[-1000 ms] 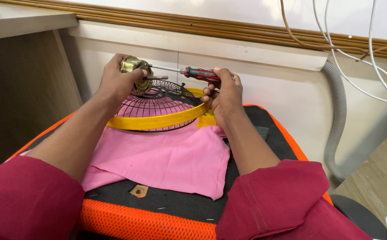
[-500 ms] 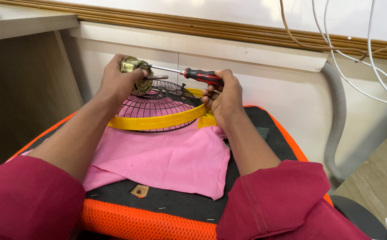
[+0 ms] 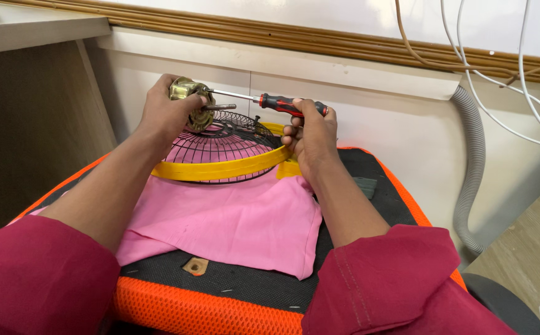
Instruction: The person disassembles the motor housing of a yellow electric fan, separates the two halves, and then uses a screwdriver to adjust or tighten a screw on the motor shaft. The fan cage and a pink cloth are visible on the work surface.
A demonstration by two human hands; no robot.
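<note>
Over on the left I see a wooden desk side panel (image 3: pixel 34 124), and just past it my left hand (image 3: pixel 164 111) is up at wall height, fingers wrapped tight around a brass-coloured fan motor (image 3: pixel 190 102). A short steel shaft (image 3: pixel 220 107) pokes out of the motor toward the right. The motor sits right above the hub of a black wire fan guard (image 3: pixel 220 146) with a yellow rim (image 3: pixel 220 170); I can't tell if motor and guard are joined or merely touching. The guard rests tilted, its front edge on a pink cloth (image 3: pixel 233 223) spread over a black mesh seat with an orange border (image 3: pixel 208 310). A small tan scrap (image 3: pixel 195 267) lies on the mesh near me.

Moving right, a screwdriver (image 3: pixel 264 100) runs level, its tip at the motor's top and its red-and-black handle clamped in my right hand (image 3: pixel 310 139), thumb on top. So both hands are closed, each gripping its own thing, with the blade bridging them. Both sleeves are maroon.

Far right, a grey corrugated hose (image 3: pixel 471 161) drops down the white wall, and white cables (image 3: pixel 518 80) hang beside it.
</note>
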